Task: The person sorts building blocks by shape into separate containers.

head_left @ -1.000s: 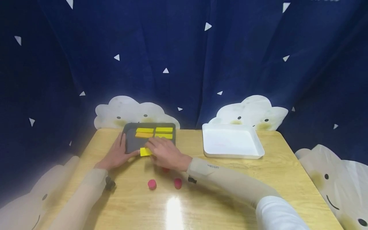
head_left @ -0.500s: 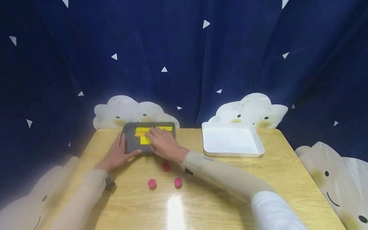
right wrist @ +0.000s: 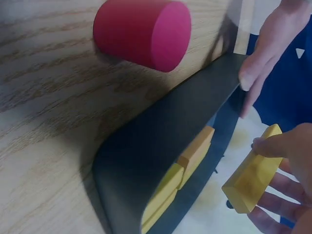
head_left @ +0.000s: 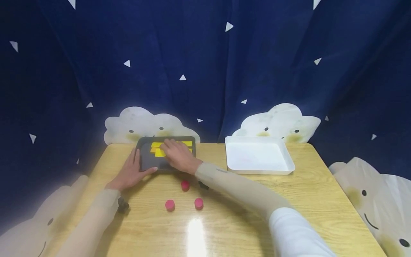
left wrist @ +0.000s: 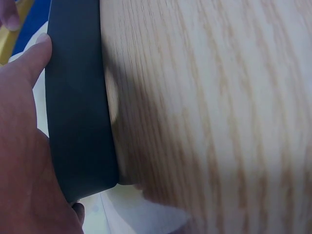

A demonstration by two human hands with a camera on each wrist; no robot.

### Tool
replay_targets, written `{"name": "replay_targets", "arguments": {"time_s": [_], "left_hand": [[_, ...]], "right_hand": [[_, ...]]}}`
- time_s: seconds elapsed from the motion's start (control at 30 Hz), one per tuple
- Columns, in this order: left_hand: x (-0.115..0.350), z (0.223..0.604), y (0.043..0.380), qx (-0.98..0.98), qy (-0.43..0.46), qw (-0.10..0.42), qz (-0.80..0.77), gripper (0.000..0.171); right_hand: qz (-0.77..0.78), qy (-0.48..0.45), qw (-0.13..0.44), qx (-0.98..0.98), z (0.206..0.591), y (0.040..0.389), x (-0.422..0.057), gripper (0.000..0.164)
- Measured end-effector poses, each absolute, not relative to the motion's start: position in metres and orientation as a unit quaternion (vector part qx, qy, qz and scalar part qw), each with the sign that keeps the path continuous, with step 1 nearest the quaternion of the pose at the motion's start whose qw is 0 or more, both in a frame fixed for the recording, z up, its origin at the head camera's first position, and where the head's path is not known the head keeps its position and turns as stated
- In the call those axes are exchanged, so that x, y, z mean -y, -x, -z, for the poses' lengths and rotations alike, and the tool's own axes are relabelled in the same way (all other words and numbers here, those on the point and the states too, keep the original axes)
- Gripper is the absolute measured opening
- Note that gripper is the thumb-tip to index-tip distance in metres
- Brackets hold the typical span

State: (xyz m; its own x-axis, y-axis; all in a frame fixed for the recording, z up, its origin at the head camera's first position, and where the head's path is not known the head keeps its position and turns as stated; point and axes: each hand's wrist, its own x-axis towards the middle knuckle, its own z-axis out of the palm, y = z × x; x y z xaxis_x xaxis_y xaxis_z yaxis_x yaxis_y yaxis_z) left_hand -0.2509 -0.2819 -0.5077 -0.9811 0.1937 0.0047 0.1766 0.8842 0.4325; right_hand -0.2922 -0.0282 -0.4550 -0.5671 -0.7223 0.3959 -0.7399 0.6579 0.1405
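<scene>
My right hand (head_left: 179, 157) pinches a yellow rectangular block (right wrist: 253, 175) between thumb and fingers, over the dark grey tray (head_left: 146, 162). Several yellow blocks (right wrist: 163, 195) and an orange block (right wrist: 197, 146) lie in rows inside the tray; the hand partly covers them in the head view. My left hand (head_left: 128, 174) rests spread at the tray's near left corner, thumb along the front wall and fingers along the left side. In the left wrist view the thumb touches the rim of the tray's outer wall (left wrist: 78, 112).
Three red cylinders stand on the wooden table in front of the tray: one (head_left: 185, 185) near its wall, another (head_left: 170, 205) nearer the front left, a third (head_left: 199, 203) to the right. A white tray (head_left: 260, 157) sits at the back right. A dark blue curtain (head_left: 205, 71) hangs behind.
My right hand has carried the yellow block from the tray's front rim inward and back, over the rows of blocks. The left hand has stayed at the corner. The rear red cylinder has come into view.
</scene>
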Motion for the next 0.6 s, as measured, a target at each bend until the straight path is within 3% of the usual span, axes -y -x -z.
{"name": "replay_targets", "arguments": {"time_s": [0.33,0.6], "left_hand": [[0.285,0.514,0.254,-0.966,-0.11,-0.007,-0.236,0.13],[0.284,0.51,0.252,-0.969,-0.1,0.017,-0.226,0.127]], "right_hand": [[0.002,-0.407,0.172,0.897,0.468,0.305,0.041,0.024],[0.006,-0.407,0.14,0.902,0.479,0.31,0.047,0.025]]}}
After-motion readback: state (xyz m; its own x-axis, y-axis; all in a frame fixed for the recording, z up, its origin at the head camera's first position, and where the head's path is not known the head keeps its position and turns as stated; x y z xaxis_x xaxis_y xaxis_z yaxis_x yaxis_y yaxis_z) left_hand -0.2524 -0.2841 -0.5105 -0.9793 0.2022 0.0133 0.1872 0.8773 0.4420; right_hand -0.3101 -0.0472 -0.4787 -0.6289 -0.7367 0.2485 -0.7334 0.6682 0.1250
